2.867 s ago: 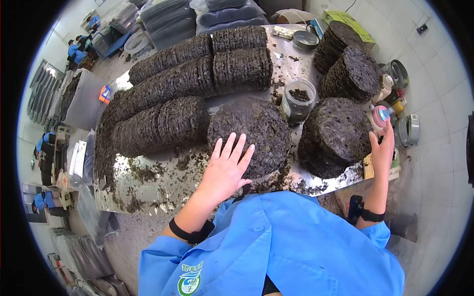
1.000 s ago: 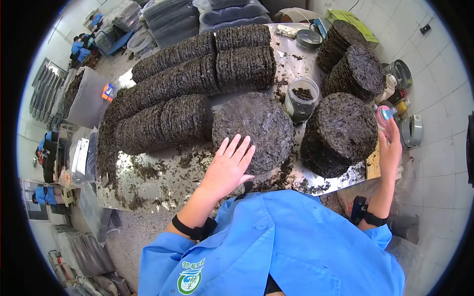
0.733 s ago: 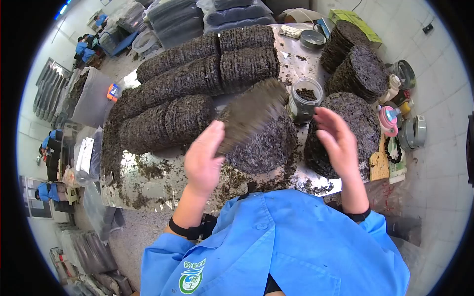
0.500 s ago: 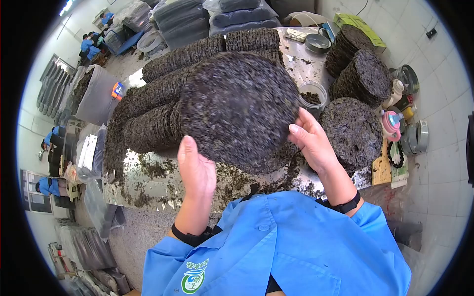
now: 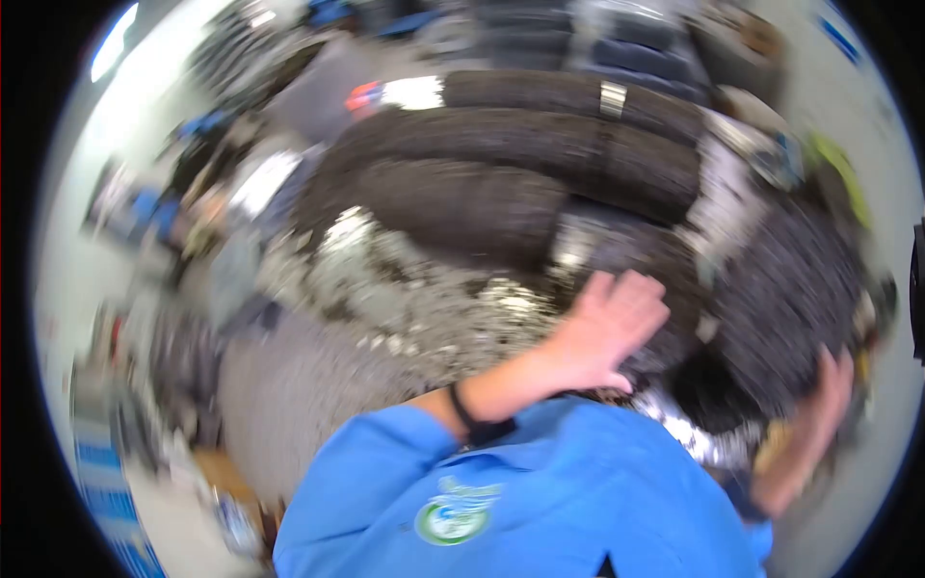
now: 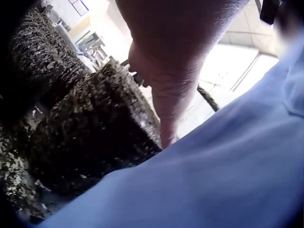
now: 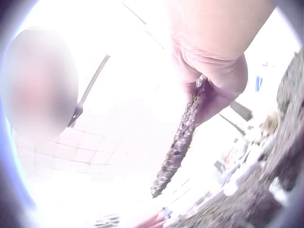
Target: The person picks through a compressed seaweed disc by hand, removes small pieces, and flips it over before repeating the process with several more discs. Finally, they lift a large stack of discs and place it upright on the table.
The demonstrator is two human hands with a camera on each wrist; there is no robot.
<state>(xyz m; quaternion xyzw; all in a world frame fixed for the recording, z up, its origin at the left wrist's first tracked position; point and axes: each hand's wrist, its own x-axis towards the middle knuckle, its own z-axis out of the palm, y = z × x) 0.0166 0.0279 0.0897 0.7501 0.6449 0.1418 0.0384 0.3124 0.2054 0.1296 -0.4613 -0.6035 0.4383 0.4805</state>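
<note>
Blur softens the head view. My right hand (image 5: 824, 400) pinches a round, dark dried seaweed cake (image 5: 785, 299) by its edge. The right wrist view shows that cake (image 7: 175, 154) edge-on, thin and rough, between the thumb and fingers of the right hand (image 7: 211, 78). In the head view it overlaps the place of the right-hand stack. My left hand (image 5: 617, 323), fingers spread and palm down, lies over the near side of the middle seaweed stack (image 5: 665, 260). The left wrist view has the side of a stack (image 6: 95, 128) close by the left hand (image 6: 166, 90).
Long rows of seaweed cakes (image 5: 462, 207) lie on their sides across the metal table. Loose crumbs (image 5: 405, 308) cover its near left part. Dark bagged bundles (image 5: 636, 63) stand behind it, and a pale wall (image 5: 882, 125) rises at the right.
Both hands held up a seaweed cake half a second ago; now the right hand alone has it, farther right. The left hand has let go and returned to the middle stack. The head view has swung.
</note>
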